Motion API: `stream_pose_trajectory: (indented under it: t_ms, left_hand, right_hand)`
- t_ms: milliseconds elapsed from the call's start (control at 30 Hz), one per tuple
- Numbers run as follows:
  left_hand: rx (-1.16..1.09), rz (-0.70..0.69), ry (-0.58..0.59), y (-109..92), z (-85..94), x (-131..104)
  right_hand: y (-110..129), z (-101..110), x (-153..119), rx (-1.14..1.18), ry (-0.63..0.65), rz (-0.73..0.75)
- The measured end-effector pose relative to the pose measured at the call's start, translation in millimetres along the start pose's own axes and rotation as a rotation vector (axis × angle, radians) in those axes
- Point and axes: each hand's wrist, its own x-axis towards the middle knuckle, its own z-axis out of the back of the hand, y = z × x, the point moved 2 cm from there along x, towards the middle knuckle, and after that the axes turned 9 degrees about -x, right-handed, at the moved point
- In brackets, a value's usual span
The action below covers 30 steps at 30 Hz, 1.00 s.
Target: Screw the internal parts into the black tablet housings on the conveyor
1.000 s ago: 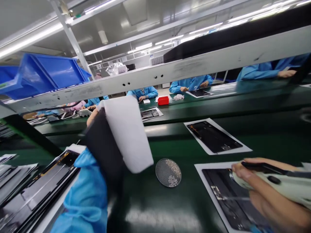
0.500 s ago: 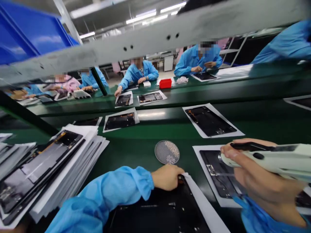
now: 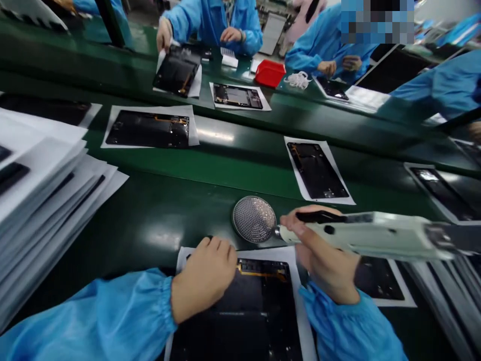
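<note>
In the head view, a black tablet housing [image 3: 240, 333] with an orange flex cable near its top edge lies on white paper in front of me. My left hand [image 3: 206, 281] is closed, its fingers curled over the housing's upper left edge; the fingertips are hidden. My right hand [image 3: 325, 260] wraps round a pale green electric screwdriver [image 3: 391, 233] with a black lever. The screwdriver points left, its tip beside the right rim of a round dimpled tray [image 3: 254, 219]. Small shiny screws seem to be heaped in the tray's upper right part.
A stack of paper sheets and housings [image 3: 48, 185] rises on the left. Another housing [image 3: 378, 278] lies beside my right wrist, near a second stack [image 3: 447, 296]. Housings on paper [image 3: 317, 170] sit along the green line. Co-workers in blue sit opposite, near a red bin [image 3: 269, 73].
My right hand has brought the screwdriver left, from over the right-hand housing to the tray. The front housing now lies straighter, my left hand at its upper left. The view has tilted downward.
</note>
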Motion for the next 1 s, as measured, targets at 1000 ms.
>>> stream_pose_trajectory:
  t_ms: [1000]
  left_hand:
    - [-0.176,-0.242,-0.345,-2.1,-8.6,4.5]
  right_hand:
    - [-12.5,-24.3,-1.5,0.077,0.069,-0.059]
